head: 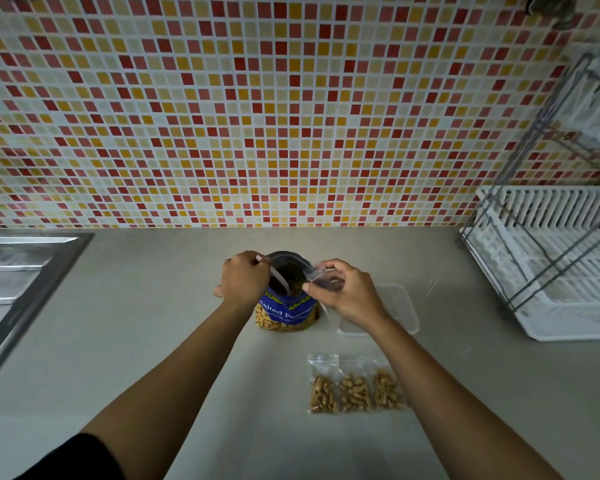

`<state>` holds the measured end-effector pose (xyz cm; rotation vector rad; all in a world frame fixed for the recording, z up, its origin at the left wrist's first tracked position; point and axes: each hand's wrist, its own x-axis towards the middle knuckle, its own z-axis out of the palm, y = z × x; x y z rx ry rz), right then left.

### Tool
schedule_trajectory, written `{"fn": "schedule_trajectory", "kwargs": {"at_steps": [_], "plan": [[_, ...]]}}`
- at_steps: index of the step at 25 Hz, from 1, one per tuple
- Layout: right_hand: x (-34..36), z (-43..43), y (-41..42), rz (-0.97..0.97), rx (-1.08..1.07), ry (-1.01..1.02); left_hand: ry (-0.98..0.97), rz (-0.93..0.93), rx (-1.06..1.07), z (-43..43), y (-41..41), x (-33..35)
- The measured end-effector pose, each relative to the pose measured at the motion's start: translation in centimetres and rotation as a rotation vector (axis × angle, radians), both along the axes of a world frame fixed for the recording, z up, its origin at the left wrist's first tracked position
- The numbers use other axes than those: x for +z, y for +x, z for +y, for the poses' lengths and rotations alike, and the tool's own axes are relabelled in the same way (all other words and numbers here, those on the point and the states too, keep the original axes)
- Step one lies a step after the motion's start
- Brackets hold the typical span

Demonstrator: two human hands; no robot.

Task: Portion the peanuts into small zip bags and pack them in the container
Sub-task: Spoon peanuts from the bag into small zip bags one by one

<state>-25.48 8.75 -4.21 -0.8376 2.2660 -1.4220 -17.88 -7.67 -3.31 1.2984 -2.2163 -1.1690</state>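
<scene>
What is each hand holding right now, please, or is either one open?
Left hand: closed around a pale spoon dipped into the peanut bag.
Right hand: pinching a clear small zip bag near its mouth.

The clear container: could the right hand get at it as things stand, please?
Probably yes: the container lies just by the right hand, nothing between, though that hand pinches a small bag.

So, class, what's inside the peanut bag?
A spoon, held by the left hand, and some peanuts show through the open top. The bag hides the spoon's bowl and the fill level.
</scene>
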Motion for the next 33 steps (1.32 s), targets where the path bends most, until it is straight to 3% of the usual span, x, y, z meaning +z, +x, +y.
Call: {"fn": "schedule_trajectory", "kwargs": {"at_steps": [8, 11, 13, 15, 18, 25, 33], "plan": [[0.4, 0.2, -0.1, -0.028, 0.043, -0.016, 0.096, 0.131, 0.018, -0.4, -0.4, -0.7], [0.4, 0.5, -0.3, -0.018, 0.031, -0.021, -0.193, 0.046, 0.006, -0.5, 0.0, -0.1], [0.4, 0.7, -0.4, -0.007, 0.029, -0.009, -0.462, -0.042, -0.127, -0.1, 0.4, 0.4], [0.3, 0.7, -0.4, -0.019, 0.044, 0.008, -0.570, -0.223, -0.321, 0.9, 0.5, 0.3], [0.4, 0.7, -0.4, -0.033, 0.057, 0.021, -0.450, -0.377, -0.393, 1.6, 0.2, -0.4], [0.1, 0.9, -0.8, -0.050, 0.046, 0.033, -0.009, -0.012, -0.115, -0.8, -0.7, -1.4], [0.2, 1.0, -0.7, -0.053, 0.060, 0.038, -0.079, -0.019, 0.008, -0.6, -0.1, -0.3]]}}
